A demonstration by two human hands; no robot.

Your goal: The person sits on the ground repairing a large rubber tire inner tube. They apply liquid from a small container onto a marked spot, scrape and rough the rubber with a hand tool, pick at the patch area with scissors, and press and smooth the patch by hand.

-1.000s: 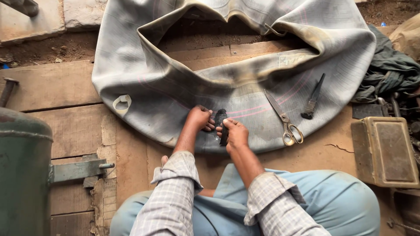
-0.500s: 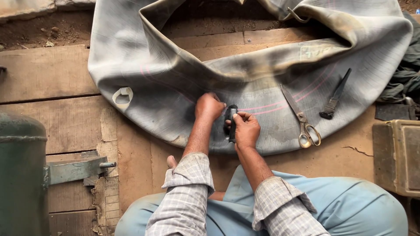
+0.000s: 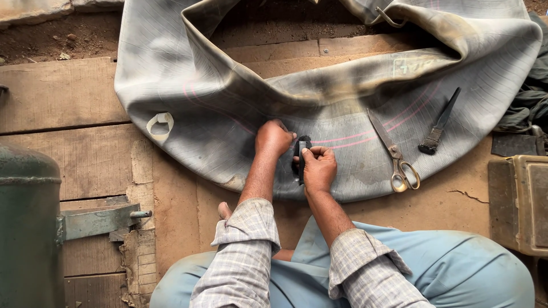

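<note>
Closest to the camera were the person's knees in light blue trousers, with checked shirt cuffs rolled back at both wrists. Just past those, the two hands met on the near edge of a big grey rubber inner tube that was spread flat over the wooden planks.

The right hand was curled around a small dark tool, thumb and fingers pinching it upright against the rubber. The left hand sat just beside it, fingers bent and pressing down on the tube right at a dark patch spot. Couldn't really tell what kind of tool it was, it was mostly hidden by the fingers.

Off to the right of the hands, a pair of scissors lay on the tube, blades pointing up and away, handles near the tube's edge. A bit further right was a dark-handled knife resting on the rubber too. On the left side of the tube there was a small pale patch loop.

A green metal tank stood at the far left, and a rusty metal box at the right edge. Beyond the tube was bare dirt.
</note>
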